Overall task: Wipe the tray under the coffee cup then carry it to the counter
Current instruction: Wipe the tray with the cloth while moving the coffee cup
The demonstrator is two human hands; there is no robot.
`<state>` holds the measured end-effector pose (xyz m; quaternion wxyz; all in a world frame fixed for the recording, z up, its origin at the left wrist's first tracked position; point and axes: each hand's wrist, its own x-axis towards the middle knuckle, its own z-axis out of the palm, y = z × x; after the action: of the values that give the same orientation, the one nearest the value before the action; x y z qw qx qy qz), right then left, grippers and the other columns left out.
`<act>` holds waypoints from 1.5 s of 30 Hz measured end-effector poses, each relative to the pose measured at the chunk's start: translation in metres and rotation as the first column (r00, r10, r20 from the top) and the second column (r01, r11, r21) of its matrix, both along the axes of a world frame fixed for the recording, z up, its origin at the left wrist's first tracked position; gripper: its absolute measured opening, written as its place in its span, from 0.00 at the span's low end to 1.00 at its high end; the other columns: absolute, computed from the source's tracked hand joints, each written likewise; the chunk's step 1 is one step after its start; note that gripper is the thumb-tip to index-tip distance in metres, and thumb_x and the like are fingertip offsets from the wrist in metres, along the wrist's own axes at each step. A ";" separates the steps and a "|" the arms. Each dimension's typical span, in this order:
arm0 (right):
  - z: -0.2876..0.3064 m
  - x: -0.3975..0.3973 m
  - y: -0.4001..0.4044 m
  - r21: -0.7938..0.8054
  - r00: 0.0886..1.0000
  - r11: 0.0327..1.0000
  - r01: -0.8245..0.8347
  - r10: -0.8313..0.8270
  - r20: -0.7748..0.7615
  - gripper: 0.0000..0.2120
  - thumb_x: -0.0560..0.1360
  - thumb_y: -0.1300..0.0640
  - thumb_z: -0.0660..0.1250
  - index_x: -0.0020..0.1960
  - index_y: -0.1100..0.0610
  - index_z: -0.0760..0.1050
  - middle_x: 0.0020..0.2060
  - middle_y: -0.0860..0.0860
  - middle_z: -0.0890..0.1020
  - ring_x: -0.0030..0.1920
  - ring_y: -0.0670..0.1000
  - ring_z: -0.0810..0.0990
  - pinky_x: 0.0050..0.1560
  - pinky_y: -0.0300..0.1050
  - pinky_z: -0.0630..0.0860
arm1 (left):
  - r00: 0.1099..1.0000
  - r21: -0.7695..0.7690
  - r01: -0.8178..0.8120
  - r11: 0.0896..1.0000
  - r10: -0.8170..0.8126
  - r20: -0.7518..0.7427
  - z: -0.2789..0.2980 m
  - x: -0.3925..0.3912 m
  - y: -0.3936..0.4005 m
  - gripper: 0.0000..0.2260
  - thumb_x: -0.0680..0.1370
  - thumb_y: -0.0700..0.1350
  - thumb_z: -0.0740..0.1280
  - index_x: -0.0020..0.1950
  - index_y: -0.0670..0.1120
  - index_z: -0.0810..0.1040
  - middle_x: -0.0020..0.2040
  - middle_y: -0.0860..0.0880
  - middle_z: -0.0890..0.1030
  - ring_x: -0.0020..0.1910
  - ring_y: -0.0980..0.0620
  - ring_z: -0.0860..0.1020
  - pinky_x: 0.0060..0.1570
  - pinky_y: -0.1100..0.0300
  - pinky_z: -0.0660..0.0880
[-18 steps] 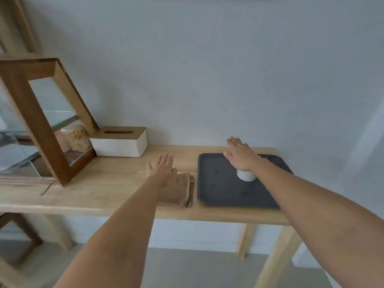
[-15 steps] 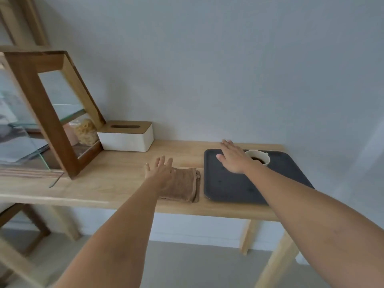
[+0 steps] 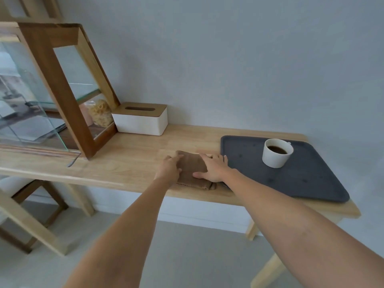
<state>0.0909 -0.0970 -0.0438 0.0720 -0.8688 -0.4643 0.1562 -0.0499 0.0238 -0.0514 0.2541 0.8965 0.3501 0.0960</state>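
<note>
Fingers of the right hand (image 3: 213, 168) spread flat on the folded brown terry cloth (image 3: 192, 168), pinning it; the left hand (image 3: 169, 166) rests open on its 9 o'clock edge, likely readying a pickup. At 3 o'clock, touching or nearly so, lies the dark grey rectangular plastic tray (image 3: 307, 179), long axis running 11-to-5. The white ceramic cup of coffee (image 3: 277, 153) sits toward its far end, still unlifted.

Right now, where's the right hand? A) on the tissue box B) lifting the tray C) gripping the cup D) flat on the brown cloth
D: the right hand lies open on the brown cloth beside the tray; the cup stands untouched.
</note>
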 end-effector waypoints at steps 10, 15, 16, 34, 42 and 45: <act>0.031 0.007 -0.013 0.344 0.991 0.931 -0.123 0.095 0.098 0.08 0.73 0.44 0.68 0.41 0.48 0.76 0.41 0.50 0.80 0.52 0.58 0.76 0.56 0.55 0.67 | 0.991 -0.022 -0.015 1.000 0.018 0.130 0.037 0.011 0.009 0.12 0.76 0.41 0.68 0.59 0.43 0.80 0.55 0.44 0.82 0.57 0.45 0.77 0.55 0.57 0.71; 0.066 0.057 -0.063 0.483 0.997 0.874 -0.057 0.023 0.074 0.14 0.72 0.45 0.69 0.38 0.56 0.77 0.43 0.54 0.73 0.52 0.55 0.70 0.56 0.49 0.70 | 0.957 0.021 0.053 0.998 -0.057 0.286 0.070 0.028 -0.024 0.04 0.75 0.49 0.69 0.48 0.52 0.81 0.48 0.49 0.81 0.48 0.48 0.77 0.44 0.58 0.69; 0.072 0.066 -0.075 0.487 0.996 0.872 -0.054 0.011 0.092 0.14 0.72 0.47 0.69 0.40 0.59 0.79 0.46 0.54 0.73 0.51 0.53 0.69 0.55 0.46 0.68 | 0.951 0.011 0.086 0.996 -0.086 0.298 0.072 0.035 -0.035 0.05 0.75 0.49 0.69 0.49 0.51 0.81 0.50 0.49 0.80 0.49 0.49 0.76 0.45 0.58 0.69; -0.009 0.098 -0.110 0.184 0.928 0.910 -0.372 0.362 0.087 0.21 0.81 0.51 0.54 0.74 0.47 0.61 0.76 0.50 0.60 0.78 0.52 0.51 0.77 0.53 0.53 | 0.996 -0.048 0.069 0.996 -0.066 0.056 -0.023 0.068 -0.146 0.46 0.72 0.66 0.62 0.78 0.43 0.43 0.79 0.49 0.53 0.78 0.52 0.49 0.76 0.48 0.41; -0.018 0.123 -0.052 0.290 0.986 0.945 -0.148 0.118 0.119 0.20 0.81 0.57 0.54 0.73 0.57 0.64 0.77 0.56 0.58 0.78 0.57 0.49 0.77 0.56 0.51 | 0.996 -0.097 0.051 0.994 -0.043 0.083 -0.025 0.069 -0.147 0.50 0.72 0.66 0.63 0.76 0.43 0.34 0.80 0.49 0.48 0.78 0.54 0.46 0.75 0.49 0.37; -0.017 0.143 -0.027 0.283 0.991 0.958 -0.050 0.014 0.130 0.20 0.81 0.59 0.54 0.72 0.61 0.65 0.77 0.58 0.57 0.77 0.59 0.49 0.76 0.58 0.53 | 0.997 -0.084 0.053 0.995 -0.047 0.066 -0.024 0.068 -0.147 0.49 0.73 0.66 0.61 0.77 0.43 0.34 0.80 0.50 0.45 0.78 0.55 0.44 0.75 0.50 0.36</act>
<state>0.2335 -0.1236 -0.0609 0.1645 -0.8498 -0.4997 0.0334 0.0182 -0.1235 -0.0751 0.3056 0.8898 0.3231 0.1030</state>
